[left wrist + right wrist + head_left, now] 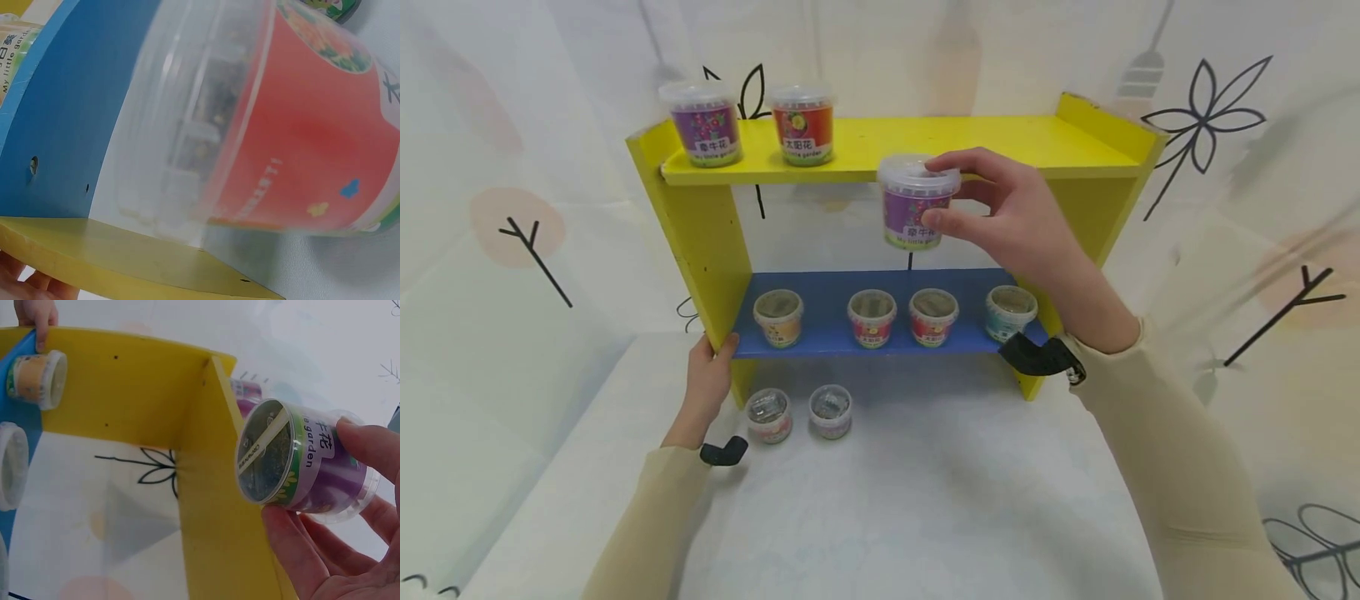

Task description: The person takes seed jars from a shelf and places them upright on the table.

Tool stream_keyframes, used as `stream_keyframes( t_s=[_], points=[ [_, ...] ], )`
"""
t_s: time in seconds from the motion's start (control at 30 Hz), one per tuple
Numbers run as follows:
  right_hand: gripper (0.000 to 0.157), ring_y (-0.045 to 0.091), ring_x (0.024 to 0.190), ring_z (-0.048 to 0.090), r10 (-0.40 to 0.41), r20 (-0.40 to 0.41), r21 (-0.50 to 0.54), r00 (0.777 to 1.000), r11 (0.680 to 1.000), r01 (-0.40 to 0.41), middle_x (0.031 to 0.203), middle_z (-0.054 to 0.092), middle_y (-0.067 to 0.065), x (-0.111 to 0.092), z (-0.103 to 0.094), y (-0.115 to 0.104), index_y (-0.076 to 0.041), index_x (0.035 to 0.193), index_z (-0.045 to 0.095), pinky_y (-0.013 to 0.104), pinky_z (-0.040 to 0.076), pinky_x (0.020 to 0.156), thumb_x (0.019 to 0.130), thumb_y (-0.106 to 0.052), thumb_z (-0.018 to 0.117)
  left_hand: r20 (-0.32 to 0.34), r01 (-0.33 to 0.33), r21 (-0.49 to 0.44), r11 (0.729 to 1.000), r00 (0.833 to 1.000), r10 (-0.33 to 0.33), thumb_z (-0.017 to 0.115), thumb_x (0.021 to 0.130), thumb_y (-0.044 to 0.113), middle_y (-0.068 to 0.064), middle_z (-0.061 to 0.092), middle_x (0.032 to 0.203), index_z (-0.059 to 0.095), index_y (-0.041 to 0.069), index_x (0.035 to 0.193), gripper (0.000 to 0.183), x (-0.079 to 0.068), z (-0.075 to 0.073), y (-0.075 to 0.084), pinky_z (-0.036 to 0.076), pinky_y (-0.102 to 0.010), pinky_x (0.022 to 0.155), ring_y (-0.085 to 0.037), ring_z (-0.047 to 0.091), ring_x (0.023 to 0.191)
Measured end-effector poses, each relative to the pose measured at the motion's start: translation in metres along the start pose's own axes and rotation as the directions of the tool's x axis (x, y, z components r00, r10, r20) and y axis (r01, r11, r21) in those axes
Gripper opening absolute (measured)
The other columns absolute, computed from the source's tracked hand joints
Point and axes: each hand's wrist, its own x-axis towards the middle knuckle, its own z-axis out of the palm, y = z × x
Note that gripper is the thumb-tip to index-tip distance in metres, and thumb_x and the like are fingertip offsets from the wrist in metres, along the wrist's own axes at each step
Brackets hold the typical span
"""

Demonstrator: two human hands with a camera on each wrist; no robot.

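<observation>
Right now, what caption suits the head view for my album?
Right fingers hold a purple-labelled cup before the yellow-blue shelf; left fingers grip its side.

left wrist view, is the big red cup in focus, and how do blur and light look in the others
Left wrist: no, the red cup looks soft and hazy, very close to the lens; right wrist: dimmer picture, but "garden" on the purple cup is readable; head: brighter, with soft, faint shadows on the white table.
</observation>
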Motion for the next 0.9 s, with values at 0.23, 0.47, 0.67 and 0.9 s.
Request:
stream_keyframes(
  t_s=[0.23,0.47,0.67,0.9],
  points=[
    [0.043,0.025,0.113,0.061,-0.026,0.007,0.026,1.000,0.999,0.026,0.131,0.058,0.006,-0.013,0.005,0.016,-0.007,0.132,0.061,0.027,0.055,0.088,0.091,-0.010,0.073,-0.003,0.000,-0.001,1.000,1.000,0.000,0.044,0.105,0.040,-0.018,0.051,0.143,0.039,0.006,0.149,0.056,-0.001,0.001,0.001,0.036,-0.056,0.110,-0.036,0.049,0.130],
    [0.044,0.025,0.113,0.062,0.003,0.030,0.027,1.000,1.000,-0.004,0.132,0.058,0.005,-0.031,0.015,0.033,-0.008,0.134,0.060,0.027,0.055,0.089,0.091,-0.009,0.072,-0.002,-0.002,-0.003,1.000,1.000,0.002,0.045,0.105,0.038,-0.017,0.052,0.142,0.040,0.006,0.149,0.054,0.000,0.002,0.001,0.037,-0.055,0.110,-0.036,0.050,0.129],
    [0.044,0.026,0.112,0.062,0.015,0.043,0.024,0.999,1.000,-0.016,0.131,0.058,0.007,-0.045,0.022,0.054,-0.005,0.133,0.060,0.024,0.055,0.086,0.091,-0.006,0.072,-0.002,0.013,-0.009,1.000,1.000,-0.013,0.045,0.105,0.039,-0.017,0.052,0.142,0.041,0.006,0.148,0.054,0.000,0.001,0.001,0.037,-0.055,0.110,-0.035,0.050,0.129],
    [0.045,0.026,0.116,0.059,0.021,0.057,0.073,0.998,0.997,-0.025,0.133,0.057,0.009,-0.063,0.036,0.076,-0.002,0.131,0.059,0.028,0.055,0.089,0.089,-0.003,0.073,-0.007,0.019,-0.008,1.000,1.000,-0.019,0.045,0.105,0.038,-0.017,0.052,0.141,0.042,0.006,0.148,0.053,-0.001,0.000,0.002,0.036,-0.055,0.111,-0.035,0.050,0.129]
  ],
)
